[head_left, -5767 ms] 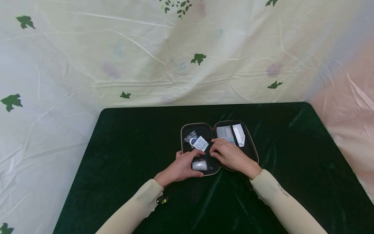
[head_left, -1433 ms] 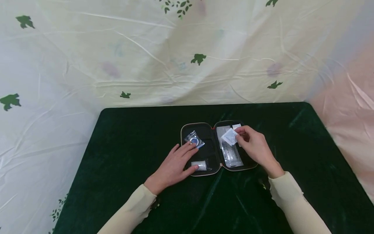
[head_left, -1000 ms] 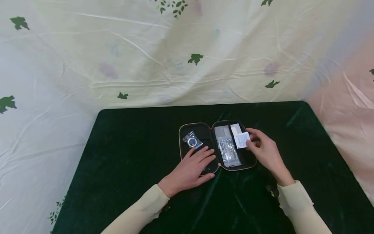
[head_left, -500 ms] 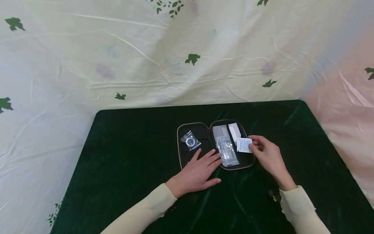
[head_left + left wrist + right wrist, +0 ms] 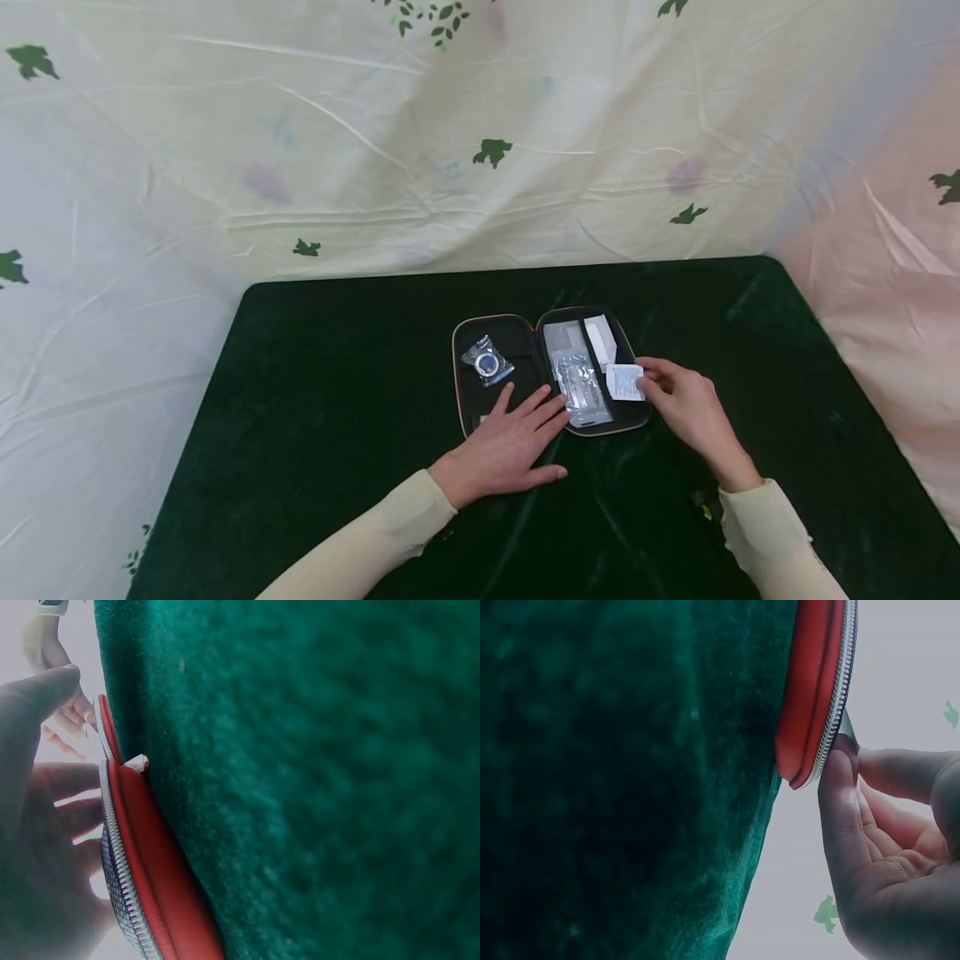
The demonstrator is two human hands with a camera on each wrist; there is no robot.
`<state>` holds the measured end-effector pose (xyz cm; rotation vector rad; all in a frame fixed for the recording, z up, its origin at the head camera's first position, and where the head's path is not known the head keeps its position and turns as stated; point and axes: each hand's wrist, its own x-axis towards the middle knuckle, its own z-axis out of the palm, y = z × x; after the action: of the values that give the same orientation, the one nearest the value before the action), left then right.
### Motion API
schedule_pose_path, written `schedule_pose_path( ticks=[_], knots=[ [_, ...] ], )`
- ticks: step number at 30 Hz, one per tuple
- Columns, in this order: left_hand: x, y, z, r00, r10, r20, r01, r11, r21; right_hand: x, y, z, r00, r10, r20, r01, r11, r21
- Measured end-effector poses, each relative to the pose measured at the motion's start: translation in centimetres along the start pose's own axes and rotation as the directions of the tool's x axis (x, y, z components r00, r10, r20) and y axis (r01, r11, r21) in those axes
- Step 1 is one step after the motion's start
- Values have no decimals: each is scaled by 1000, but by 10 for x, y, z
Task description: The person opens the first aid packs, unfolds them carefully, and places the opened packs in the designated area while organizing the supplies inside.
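Observation:
A zip case (image 5: 510, 332) lies unfolded on the table, black inside; its outer shell (image 5: 806, 697) shows red in the right wrist view. My right hand (image 5: 693, 412) pinches a small white printed sachet (image 5: 625, 382) by its right edge, between thumb and fingertips, over the case's right half. Fingers spread, my left hand (image 5: 506, 450) lies across the near part of the left half and hides most of what is there. Beyond its fingertips sits a round white-and-blue roll (image 5: 487, 364) in clear wrap.
In the right half, a clear plastic packet (image 5: 581, 392) lies beside a folded white piece (image 5: 600, 337), with a dark strap between them. Dark green velvet cloth (image 5: 337, 400) covers the table. A pale curtain (image 5: 375, 167) hangs behind it.
The sachet has gone from the left half, beside the roll, to the right half in my right hand, lately sliding nearer me. My left hand has moved right, covering a white wrapped item.

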<state>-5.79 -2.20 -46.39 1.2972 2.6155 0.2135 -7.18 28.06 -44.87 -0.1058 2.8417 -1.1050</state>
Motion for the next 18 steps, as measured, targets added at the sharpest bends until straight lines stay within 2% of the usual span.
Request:
schedule_pose_path(
  ticks=[18],
  knots=[
    [1, -1, 2, 1000, 4, 0, -4, 1000, 5, 0, -2, 0, 993, -14, 115, 13, 1000, 8]
  ],
)
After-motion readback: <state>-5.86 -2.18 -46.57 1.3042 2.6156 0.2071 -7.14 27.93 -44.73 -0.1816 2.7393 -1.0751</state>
